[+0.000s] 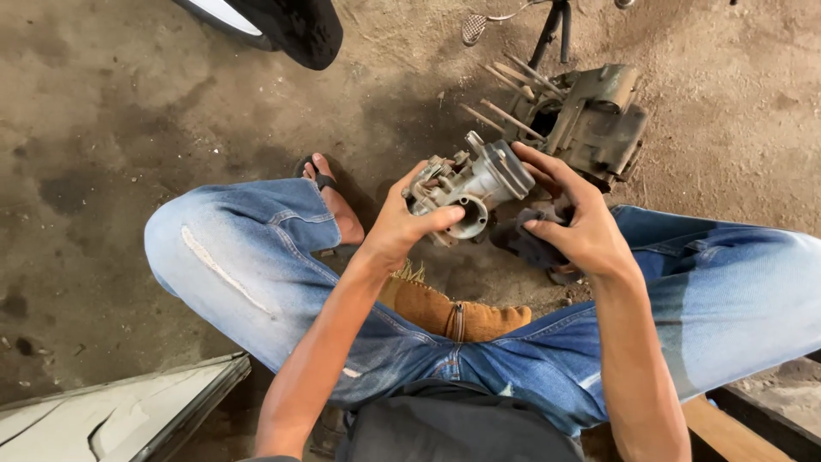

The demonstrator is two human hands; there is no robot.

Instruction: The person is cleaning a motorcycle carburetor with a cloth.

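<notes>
A stained dirt floor spreads under a seated person in faded jeans, a dark tyre far left and a greasy engine block far right. The left hand grips a grey metal carburetor held above the knees, thumb across its round opening. The right hand, fingers curled, steadies its cap end and clutches a dark rag. Judging by this, wiping is underway; turning the part needs both grips kept firm.
</notes>
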